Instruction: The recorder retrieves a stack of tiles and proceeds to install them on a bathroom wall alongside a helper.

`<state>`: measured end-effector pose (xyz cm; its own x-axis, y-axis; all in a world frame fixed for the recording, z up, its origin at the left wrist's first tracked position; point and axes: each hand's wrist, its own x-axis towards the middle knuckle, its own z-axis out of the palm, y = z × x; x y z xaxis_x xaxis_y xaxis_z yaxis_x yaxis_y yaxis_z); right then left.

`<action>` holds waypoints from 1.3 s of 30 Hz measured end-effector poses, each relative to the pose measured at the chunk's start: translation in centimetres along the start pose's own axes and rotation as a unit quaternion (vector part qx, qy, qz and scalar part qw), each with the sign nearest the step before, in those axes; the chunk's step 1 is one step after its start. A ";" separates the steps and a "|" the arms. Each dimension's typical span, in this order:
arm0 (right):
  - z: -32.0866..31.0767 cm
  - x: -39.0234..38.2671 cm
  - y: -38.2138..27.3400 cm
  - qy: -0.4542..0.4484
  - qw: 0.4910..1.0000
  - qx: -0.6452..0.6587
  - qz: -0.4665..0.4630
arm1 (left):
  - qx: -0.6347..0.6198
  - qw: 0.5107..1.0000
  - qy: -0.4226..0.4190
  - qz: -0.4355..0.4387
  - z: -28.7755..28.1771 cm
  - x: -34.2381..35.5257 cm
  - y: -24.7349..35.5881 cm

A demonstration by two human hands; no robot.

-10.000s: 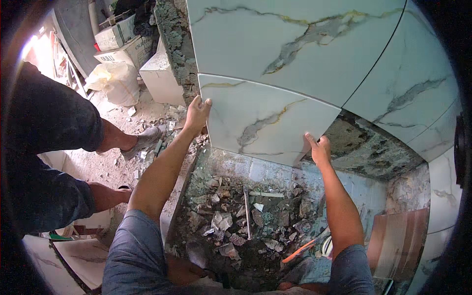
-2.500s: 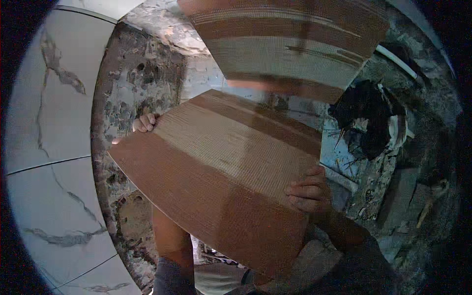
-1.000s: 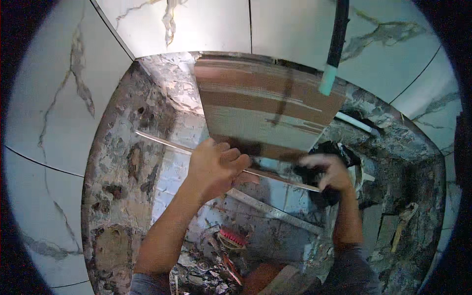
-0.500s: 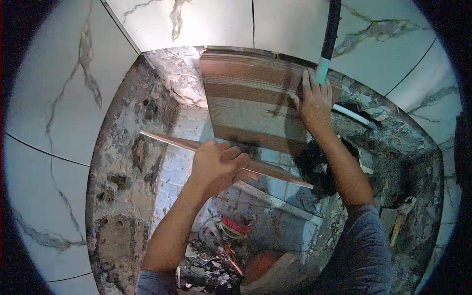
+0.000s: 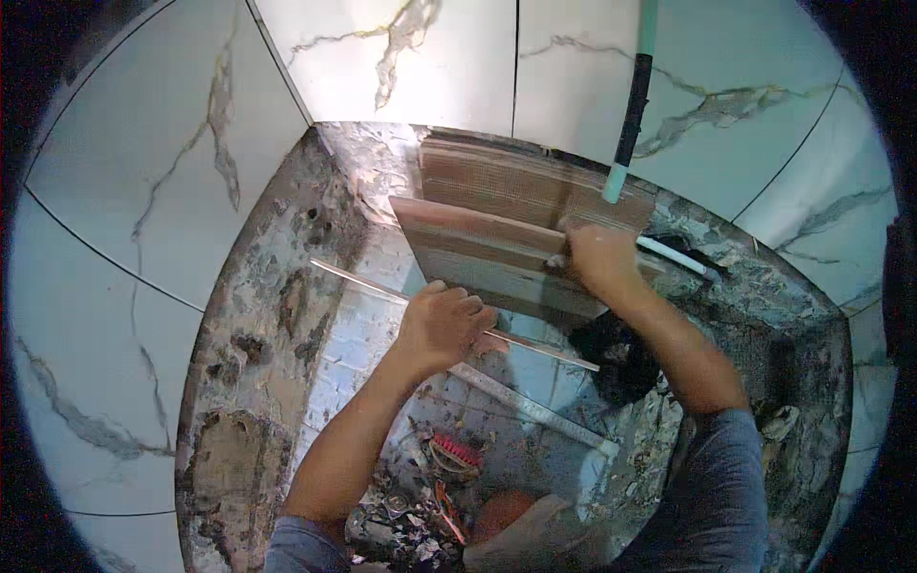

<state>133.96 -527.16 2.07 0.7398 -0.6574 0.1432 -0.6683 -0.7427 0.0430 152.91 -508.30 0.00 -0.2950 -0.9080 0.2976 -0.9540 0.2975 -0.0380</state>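
My left hand (image 5: 445, 327) is closed over the long edge of a thin tile (image 5: 358, 279), which stands nearly edge-on to me. Beyond it, a brown tile (image 5: 497, 263) with a ribbed back tilts toward me. Its top edge is in my right hand (image 5: 604, 260), the fingers bent over it. Behind that one, another brown ribbed tile (image 5: 497, 181) leans against the far wall. A gap shows between the two at their tops.
A black and pale green pipe (image 5: 632, 110) comes down by my right hand; a white pipe (image 5: 676, 256) pokes out beside it. On the floor lie a pale flat strip (image 5: 535, 411), a red-bristled brush (image 5: 456, 451) and rubble (image 5: 406, 520). Marble-patterned tiles (image 5: 420, 67) surround the recess.
My right hand has curled over the top edge of the front tile and tipped it toward me, off the one behind. My left hand keeps its tile, now more edge-on. The view has shifted slightly.
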 end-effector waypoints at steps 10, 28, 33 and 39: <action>-6.9 -6.0 5.1 -0.055 0.995 -0.030 0.072 | -0.029 0.995 0.094 0.030 0.4 1.1 -0.7; -19.8 -32.6 20.1 -0.011 0.938 -0.194 0.288 | -0.009 0.997 0.072 0.002 4.0 11.7 -5.5; -20.8 -35.0 19.1 0.009 0.940 -0.312 0.136 | -0.033 0.994 0.085 -0.056 5.7 14.0 -5.9; -18.9 -32.1 12.4 0.024 0.969 -0.199 0.145 | -0.034 0.992 0.089 -0.080 7.6 15.1 -5.9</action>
<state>100.44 -512.86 16.73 0.5182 -0.8172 0.2521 -0.8320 -0.4135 0.3699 153.66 -525.98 -2.57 -0.1199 -0.8808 0.4580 -0.9803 0.1779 0.0854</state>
